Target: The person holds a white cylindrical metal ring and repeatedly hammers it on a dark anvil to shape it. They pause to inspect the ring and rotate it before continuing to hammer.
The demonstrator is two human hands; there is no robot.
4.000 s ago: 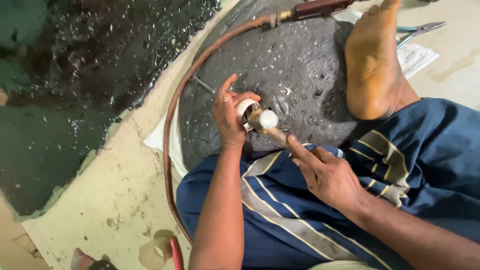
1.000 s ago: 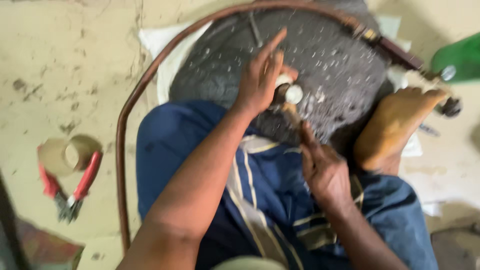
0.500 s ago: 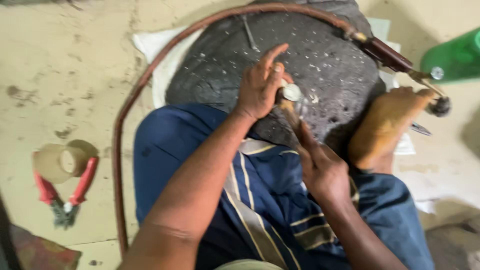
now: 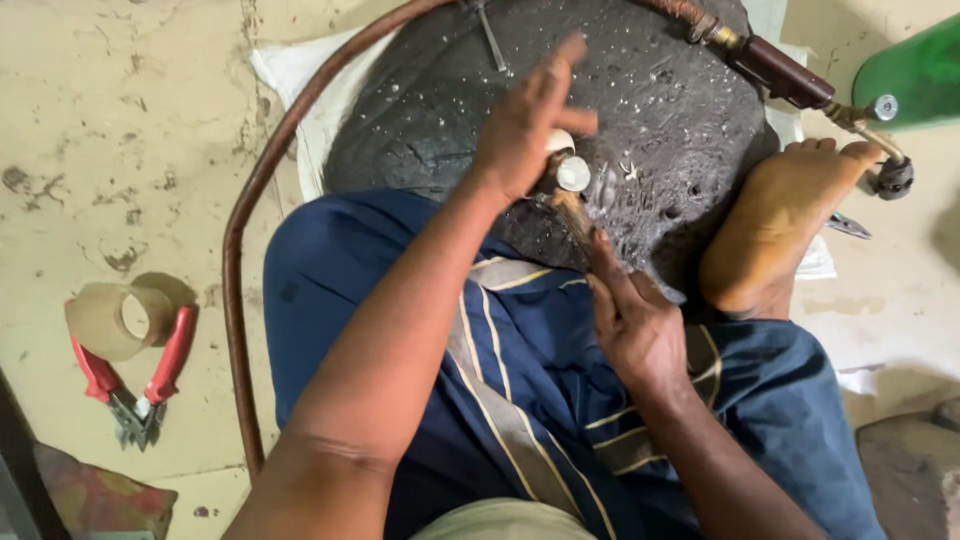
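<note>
I sit on the floor with a dark, speckled round slab (image 4: 640,90) in front of my lap. My left hand (image 4: 525,125) reaches over it and pinches a small white rounded piece (image 4: 570,170) between thumb and fingers. My right hand (image 4: 630,320) rests on my blue striped cloth and holds a thin wooden-handled tool (image 4: 572,212), its tip against the white piece. My bare foot (image 4: 775,225) lies on the slab's right edge.
A brown hose (image 4: 235,250) curves round the slab to a torch with a brass fitting (image 4: 790,80) beside a green cylinder (image 4: 915,70). Red-handled pliers (image 4: 130,375) and a roll of tape (image 4: 110,320) lie at the left. A metal tool (image 4: 848,226) pokes out near the foot.
The view has swung left and down, bringing pliers and tape into sight. Both hands stay on the white piece and the tool, with the left fingers lifting a little.
</note>
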